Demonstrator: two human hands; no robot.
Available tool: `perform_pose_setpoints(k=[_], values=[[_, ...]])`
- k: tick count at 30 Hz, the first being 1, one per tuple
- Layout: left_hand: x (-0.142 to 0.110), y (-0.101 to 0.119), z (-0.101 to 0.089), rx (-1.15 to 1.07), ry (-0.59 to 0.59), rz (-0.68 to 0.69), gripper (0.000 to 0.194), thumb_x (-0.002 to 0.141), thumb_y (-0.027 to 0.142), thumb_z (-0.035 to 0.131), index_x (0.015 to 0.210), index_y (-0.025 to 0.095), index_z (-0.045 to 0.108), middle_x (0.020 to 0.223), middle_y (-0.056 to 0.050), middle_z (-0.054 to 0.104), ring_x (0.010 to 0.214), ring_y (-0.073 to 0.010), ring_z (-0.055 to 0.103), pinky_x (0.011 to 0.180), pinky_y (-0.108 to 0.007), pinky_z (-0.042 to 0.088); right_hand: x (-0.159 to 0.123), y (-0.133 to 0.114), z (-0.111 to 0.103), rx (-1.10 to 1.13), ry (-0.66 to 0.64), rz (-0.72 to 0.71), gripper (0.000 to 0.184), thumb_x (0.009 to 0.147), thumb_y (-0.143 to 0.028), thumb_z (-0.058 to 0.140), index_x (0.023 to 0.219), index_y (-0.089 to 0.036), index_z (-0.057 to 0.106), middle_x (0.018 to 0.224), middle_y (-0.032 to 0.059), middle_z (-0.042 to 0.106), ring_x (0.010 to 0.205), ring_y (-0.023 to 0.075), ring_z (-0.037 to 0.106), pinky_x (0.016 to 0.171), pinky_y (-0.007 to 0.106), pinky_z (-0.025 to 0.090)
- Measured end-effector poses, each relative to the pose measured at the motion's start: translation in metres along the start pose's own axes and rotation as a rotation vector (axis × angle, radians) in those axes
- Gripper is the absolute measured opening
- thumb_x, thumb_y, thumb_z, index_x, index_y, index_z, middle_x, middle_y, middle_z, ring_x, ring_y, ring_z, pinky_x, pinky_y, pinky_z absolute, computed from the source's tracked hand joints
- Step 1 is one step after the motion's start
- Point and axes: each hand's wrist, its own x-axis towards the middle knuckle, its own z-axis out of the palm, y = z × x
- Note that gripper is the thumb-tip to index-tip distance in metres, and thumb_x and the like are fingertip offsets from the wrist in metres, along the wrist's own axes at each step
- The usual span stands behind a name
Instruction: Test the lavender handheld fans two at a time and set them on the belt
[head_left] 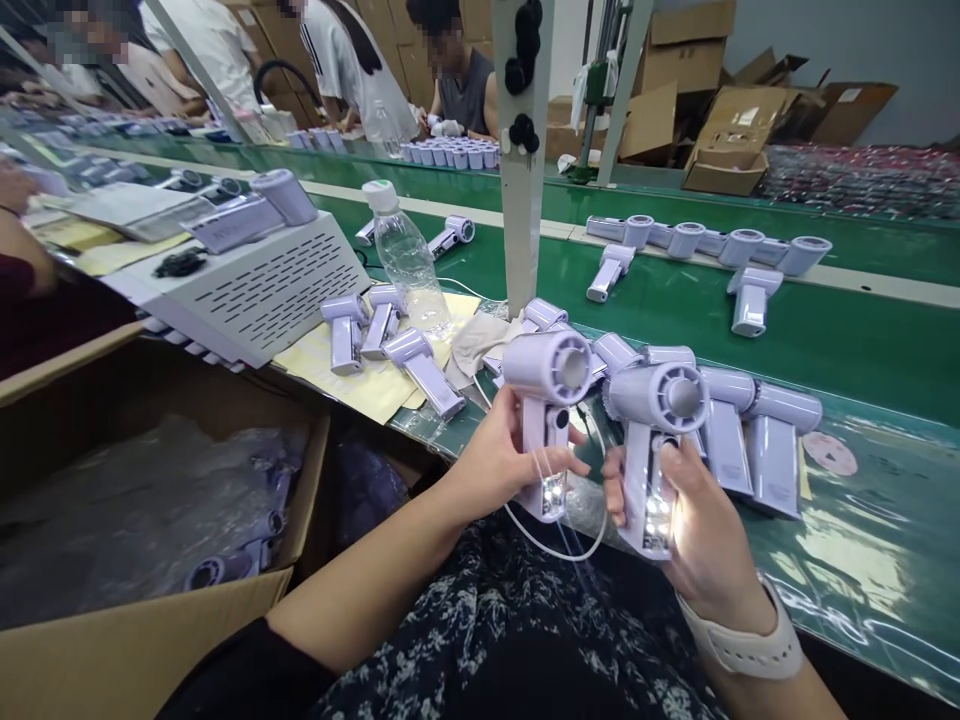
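Observation:
Wrapped round the handle of one lavender handheld fan (541,368) is my left hand (499,455), its thumb lying across the front of the grip. My right hand (697,500) grips a second lavender handheld fan (645,398), thumb on the dark panel near a button. Lights glow at the lower handle of both fans, brighter on the right one. Both are held upright, side by side, above the table edge. A white cable (559,553) loops below and between them. Just behind stand more fans (776,450), partly hidden by the two I hold.
Several fans (427,372) lie on yellow paper beside a clear plastic bottle (409,250) and a vented metal box (277,280). A cardboard box (311,490) with plastic bags sits at lower left. A white post (521,160) rises ahead. More fans (754,300) lie on the green conveyor (862,330); people work beyond.

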Motion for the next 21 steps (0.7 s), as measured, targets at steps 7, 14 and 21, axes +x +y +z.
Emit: perform_pose_setpoints(k=[7, 14, 21], values=[[-0.008, 0.001, 0.009, -0.089, -0.012, -0.006, 0.044, 0.095, 0.064, 0.059, 0.107, 0.026, 0.04, 0.087, -0.002, 0.074, 0.062, -0.0209, 0.073, 0.055, -0.032, 0.058, -0.006, -0.004, 0.013, 0.089, 0.013, 0.004, 0.041, 0.09, -0.063, 0.073, 0.106, -0.027, 0.083, 0.11, 0.0113, 0.082, 0.098, 0.0333, 0.078, 0.081, 0.048, 0.067], [-0.03, 0.032, 0.016, -0.081, -0.084, 0.026, 0.037, 0.096, 0.049, 0.066, 0.118, 0.028, 0.045, 0.096, -0.004, 0.073, 0.076, -0.0222, 0.074, 0.066, -0.032, 0.058, -0.022, -0.026, 0.028, 0.083, -0.053, -0.085, 0.023, 0.092, -0.052, 0.076, 0.101, -0.033, 0.085, 0.098, 0.0075, 0.084, 0.081, 0.032, 0.081, 0.069, 0.046, 0.07], [-0.01, 0.022, 0.006, -0.305, -0.069, -0.218, 0.057, 0.07, 0.036, 0.093, 0.115, 0.015, 0.065, 0.09, -0.003, 0.065, 0.081, -0.0184, 0.068, 0.079, -0.033, 0.059, 0.0, -0.027, 0.036, 0.205, -0.002, 0.121, 0.033, 0.094, -0.042, 0.06, 0.083, -0.02, 0.082, 0.084, 0.0085, 0.075, 0.075, 0.0216, 0.072, 0.07, 0.033, 0.066]])
